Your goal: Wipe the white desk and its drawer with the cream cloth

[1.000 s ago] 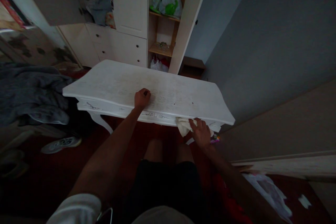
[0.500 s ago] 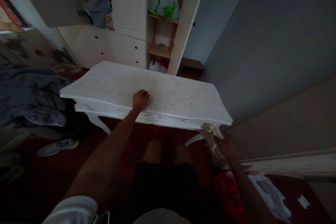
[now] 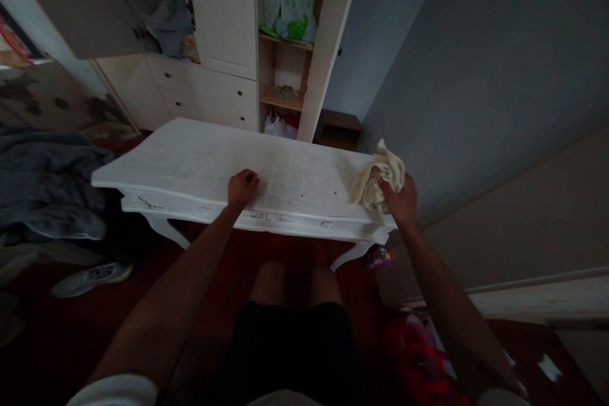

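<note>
A white table with curved legs and carved front trim stands before me, its top smudged with grey dirt. My left hand is closed in a loose fist over the table's front middle; what its curled fingers hold, if anything, is hidden. Over the table's right end, my right hand grips a crumpled cream cloth. I cannot tell whether the cloth presses on the top or hangs just above it. Two small dark specks lie on the surface between the hands.
Behind the table is a white wardrobe with an open door and plastic bags on a shelf. Grey clothing is heaped at left, above a shoe. A red bag sits at lower right, by the grey wall.
My right hand has lifted the cloth from beside the table's right front corner up over the tabletop. The left hand stays in place on the table, and the view has shifted slightly.
</note>
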The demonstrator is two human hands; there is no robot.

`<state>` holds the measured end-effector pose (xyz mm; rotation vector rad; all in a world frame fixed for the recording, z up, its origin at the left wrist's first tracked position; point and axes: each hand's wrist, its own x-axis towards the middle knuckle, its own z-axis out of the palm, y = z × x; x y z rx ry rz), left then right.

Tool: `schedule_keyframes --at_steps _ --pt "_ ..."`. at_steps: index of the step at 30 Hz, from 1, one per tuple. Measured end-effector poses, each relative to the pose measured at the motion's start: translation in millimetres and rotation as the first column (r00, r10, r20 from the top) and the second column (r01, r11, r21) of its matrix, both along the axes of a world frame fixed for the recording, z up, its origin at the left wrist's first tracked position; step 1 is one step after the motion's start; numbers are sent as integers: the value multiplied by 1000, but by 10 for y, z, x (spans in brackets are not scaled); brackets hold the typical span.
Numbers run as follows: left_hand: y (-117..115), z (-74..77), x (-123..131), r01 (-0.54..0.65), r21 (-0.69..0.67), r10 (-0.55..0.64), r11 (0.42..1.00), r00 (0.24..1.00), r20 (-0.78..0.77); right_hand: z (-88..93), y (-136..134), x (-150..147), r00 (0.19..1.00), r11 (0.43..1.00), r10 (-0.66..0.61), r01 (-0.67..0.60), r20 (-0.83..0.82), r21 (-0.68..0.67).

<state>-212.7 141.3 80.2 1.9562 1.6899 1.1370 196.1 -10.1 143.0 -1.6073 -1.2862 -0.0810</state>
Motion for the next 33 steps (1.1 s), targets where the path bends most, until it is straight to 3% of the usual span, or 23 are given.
schedule_keyframes --at_steps 3,5,8,10,15,18,22,26,29,33 --pt "-7 2 -2 -1 -2 1 1000 1000 -1 -205 416 -114 953 966 170 -111 251 -234" --pt "-6 -2 -10 -1 3 1 1000 1000 4 -351 568 -231 906 921 226 -80 357 -382" --pt "5 -11 -22 -9 7 9 1000 1000 5 -483 632 -335 881 906 176 30 439 -423" --pt "14 -17 -26 -12 4 12 1000 1000 3 -509 613 -304 883 908 198 -1 426 -419" --pt "27 -23 -24 -33 6 33 999 999 -2 -516 468 80 887 875 420 -339 193 -346" --pt "31 -28 -19 -31 11 32 999 999 -10 -582 327 382 902 881 432 -425 -12 -209" --pt "32 -26 -20 -35 -3 35 999 999 1 -760 160 736 901 951 287 -310 -326 -20" --pt "21 -12 -27 -38 8 38 999 999 14 -918 81 957 714 968 252 -182 -654 174" --pt "11 5 -24 -42 23 42 999 999 6 -938 50 998 618 957 278 -113 -735 267" --pt "0 33 -7 -75 8 76 997 997 -18 -884 2 920 611 957 256 -53 -749 284"
